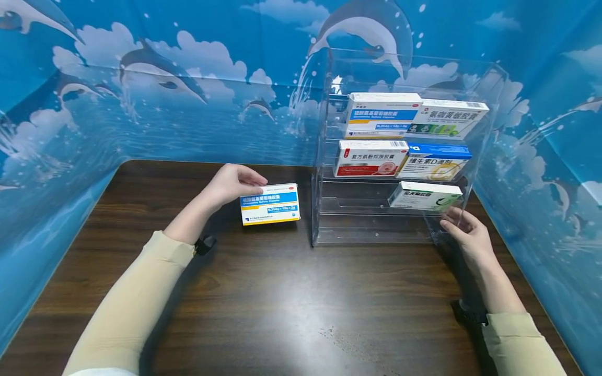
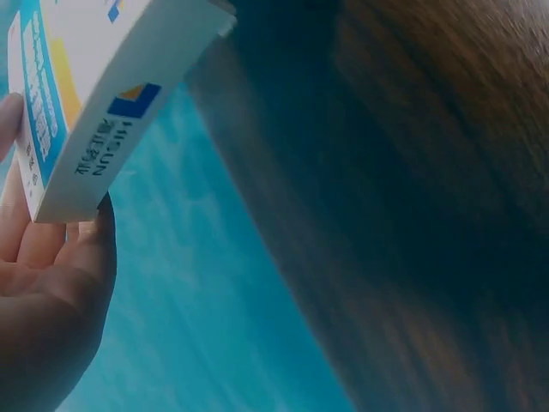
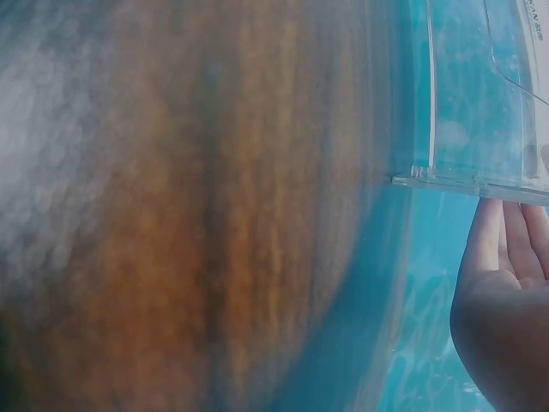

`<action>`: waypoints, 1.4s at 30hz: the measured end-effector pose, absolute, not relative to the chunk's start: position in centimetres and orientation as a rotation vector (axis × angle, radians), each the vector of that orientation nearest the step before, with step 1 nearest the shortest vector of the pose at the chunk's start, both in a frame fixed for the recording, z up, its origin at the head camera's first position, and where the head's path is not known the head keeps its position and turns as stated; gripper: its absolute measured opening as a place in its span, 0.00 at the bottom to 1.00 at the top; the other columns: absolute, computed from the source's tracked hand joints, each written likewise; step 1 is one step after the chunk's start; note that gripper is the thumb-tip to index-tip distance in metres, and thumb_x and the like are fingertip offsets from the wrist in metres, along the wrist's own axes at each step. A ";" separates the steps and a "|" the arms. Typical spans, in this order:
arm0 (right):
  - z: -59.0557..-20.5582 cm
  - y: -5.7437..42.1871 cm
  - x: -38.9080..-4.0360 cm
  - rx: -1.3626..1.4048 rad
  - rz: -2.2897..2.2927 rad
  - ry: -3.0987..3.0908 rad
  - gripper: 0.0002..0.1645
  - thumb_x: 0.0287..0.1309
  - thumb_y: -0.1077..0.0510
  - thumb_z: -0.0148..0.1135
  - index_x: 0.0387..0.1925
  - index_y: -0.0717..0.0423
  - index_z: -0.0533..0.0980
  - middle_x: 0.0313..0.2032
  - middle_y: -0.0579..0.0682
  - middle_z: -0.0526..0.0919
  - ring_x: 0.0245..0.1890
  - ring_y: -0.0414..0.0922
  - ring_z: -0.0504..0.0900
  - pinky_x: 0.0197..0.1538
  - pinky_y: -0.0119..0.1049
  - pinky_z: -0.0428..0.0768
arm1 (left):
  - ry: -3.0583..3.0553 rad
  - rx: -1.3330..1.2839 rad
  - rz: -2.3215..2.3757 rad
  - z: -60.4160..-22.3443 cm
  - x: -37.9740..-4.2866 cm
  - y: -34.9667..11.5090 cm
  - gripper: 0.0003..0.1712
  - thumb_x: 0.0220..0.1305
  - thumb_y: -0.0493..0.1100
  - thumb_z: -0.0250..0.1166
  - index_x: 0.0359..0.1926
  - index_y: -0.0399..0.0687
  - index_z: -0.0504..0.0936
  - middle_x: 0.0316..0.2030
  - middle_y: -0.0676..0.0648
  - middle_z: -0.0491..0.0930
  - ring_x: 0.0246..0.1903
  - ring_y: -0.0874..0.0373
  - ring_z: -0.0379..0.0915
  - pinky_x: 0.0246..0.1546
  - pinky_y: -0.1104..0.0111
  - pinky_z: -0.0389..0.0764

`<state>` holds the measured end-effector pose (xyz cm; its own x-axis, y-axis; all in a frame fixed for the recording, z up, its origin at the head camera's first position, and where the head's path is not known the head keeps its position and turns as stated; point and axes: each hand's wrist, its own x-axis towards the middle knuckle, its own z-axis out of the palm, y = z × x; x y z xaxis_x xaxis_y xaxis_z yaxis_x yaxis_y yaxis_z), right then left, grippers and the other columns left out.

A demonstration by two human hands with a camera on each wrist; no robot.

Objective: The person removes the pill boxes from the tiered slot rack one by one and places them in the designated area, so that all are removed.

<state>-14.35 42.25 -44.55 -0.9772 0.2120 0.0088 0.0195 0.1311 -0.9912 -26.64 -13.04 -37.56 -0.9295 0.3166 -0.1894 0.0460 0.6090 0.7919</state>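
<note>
My left hand (image 1: 230, 183) pinches a blue, white and yellow medicine box (image 1: 270, 204) above the table, left of the rack. Its printed face is turned towards me, and in the left wrist view the box's end (image 2: 116, 129) shows a HISUN logo. At the lower right side of a clear acrylic display rack (image 1: 348, 236), my right hand (image 1: 470, 237) holds the side panel between thumb and fingers. In the right wrist view its fingers (image 3: 486, 236) lie along the panel's outside.
On the rack's top tier stand a matching blue-white box (image 1: 383, 116) and a green-white box (image 1: 449, 120). Below are a red-white box (image 1: 371, 158) and a blue-topped vitamin D box (image 1: 435, 163). A white-green box (image 1: 425, 197) sits lower. A dolphin-print curtain (image 1: 188, 104) surrounds the wooden table (image 1: 282, 313).
</note>
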 end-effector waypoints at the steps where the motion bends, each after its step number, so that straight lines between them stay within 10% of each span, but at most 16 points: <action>1: -44.6 42.2 -14.4 -0.233 1.966 -2.245 0.18 0.71 0.66 0.66 0.52 0.39 0.79 0.43 0.24 0.87 0.46 0.21 0.84 0.48 0.12 0.78 | 2.519 0.278 1.227 -38.0 -27.1 -13.0 0.18 0.71 0.40 0.71 0.59 0.41 0.88 0.60 0.37 0.86 0.57 0.44 0.82 0.60 0.53 0.85; 42: -44.9 42.3 -14.5 -0.266 1.919 -2.280 0.17 0.72 0.64 0.66 0.54 0.40 0.77 0.44 0.25 0.86 0.46 0.22 0.83 0.49 0.12 0.78 | 2.620 0.403 1.050 -44.0 -35.0 -11.8 0.16 0.76 0.43 0.68 0.56 0.37 0.89 0.58 0.34 0.86 0.60 0.41 0.78 0.65 0.47 0.80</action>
